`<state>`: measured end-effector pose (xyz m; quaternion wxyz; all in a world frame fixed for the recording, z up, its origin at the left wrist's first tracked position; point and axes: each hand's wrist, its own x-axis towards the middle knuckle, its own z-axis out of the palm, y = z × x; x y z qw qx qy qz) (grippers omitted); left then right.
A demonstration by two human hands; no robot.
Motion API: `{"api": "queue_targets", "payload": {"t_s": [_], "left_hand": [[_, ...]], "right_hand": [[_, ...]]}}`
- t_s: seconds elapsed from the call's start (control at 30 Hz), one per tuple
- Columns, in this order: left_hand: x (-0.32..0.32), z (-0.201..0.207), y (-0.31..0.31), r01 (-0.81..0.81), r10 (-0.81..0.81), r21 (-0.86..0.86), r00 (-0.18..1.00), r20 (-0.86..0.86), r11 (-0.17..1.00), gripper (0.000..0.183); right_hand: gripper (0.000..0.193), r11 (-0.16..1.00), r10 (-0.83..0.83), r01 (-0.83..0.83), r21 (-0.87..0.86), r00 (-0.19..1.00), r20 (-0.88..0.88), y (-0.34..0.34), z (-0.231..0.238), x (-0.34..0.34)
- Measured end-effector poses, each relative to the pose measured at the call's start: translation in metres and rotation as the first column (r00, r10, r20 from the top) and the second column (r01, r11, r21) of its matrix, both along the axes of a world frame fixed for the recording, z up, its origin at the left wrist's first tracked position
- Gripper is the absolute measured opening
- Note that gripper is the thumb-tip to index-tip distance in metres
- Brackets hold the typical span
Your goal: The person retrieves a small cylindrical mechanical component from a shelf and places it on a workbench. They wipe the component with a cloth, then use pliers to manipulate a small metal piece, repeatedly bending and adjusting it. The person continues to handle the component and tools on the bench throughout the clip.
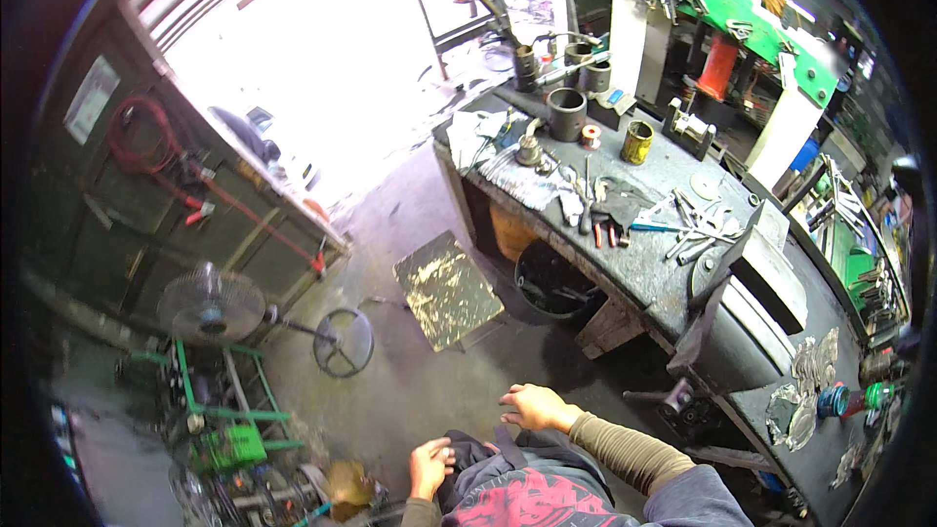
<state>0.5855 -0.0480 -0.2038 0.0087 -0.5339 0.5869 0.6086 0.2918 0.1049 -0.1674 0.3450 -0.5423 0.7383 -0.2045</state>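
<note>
Low in the head view, both my hands are at my waist, in front of a dark shirt with a red print (532, 500). My left hand (427, 468) is closed against a bunched dark cloth (470, 453), with its fingertips partly hidden. A little higher and to the right, my right hand (539, 408) is curled, thumb and fingers together. A dark cloth strap (508, 445) runs from its fingertips down to my waist. The cloth looks like a garment or apron around me, but its exact kind does not show.
Right of me, a dark workbench (625, 263) bears wrenches (698, 220), a yellow can (636, 142) and metal cylinders. Beyond it stands a green-topped press (747, 10). A low square stool (449, 291) is ahead. A fan (210, 304) and green metal frame (234, 390) stand left.
</note>
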Motion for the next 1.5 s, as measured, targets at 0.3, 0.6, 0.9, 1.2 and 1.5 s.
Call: {"api": "queue_targets", "payload": {"t_s": [0.3,0.6,0.9,1.2,1.5], "left_hand": [[-0.123,-0.061,-0.187,0.655,-0.667,-0.38,0.735,0.119,0.654,0.018],[-0.2,-0.069,-0.316,0.923,-0.858,-0.043,0.373,0.353,0.384,0.021],[-0.365,-0.006,-0.309,0.751,-0.709,-0.119,0.655,0.262,0.65,0.023],[-0.536,0.061,-0.27,0.767,-0.871,-0.567,0.463,0.163,0.301,0.018],[-0.694,0.055,-0.283,0.611,-0.992,-0.784,0.12,-0.044,0.109,0.02]], "right_hand": [[0.042,0.447,-0.876,0.8,0.4,0.482,0.015,0.01,-0.164,-0.037],[0.032,0.017,-0.98,0.729,0.685,-0.123,0.156,-0.04,-0.151,0.032],[0.022,0.236,-0.967,0.847,0.476,0.155,0.203,-0.088,-0.171,-0.134],[0.035,0.523,-0.805,0.794,0.309,0.341,0.486,-0.207,-0.242,-0.223],[0.079,0.565,-0.823,0.594,0.573,0.362,0.437,-0.296,-0.362,-0.267]]}}
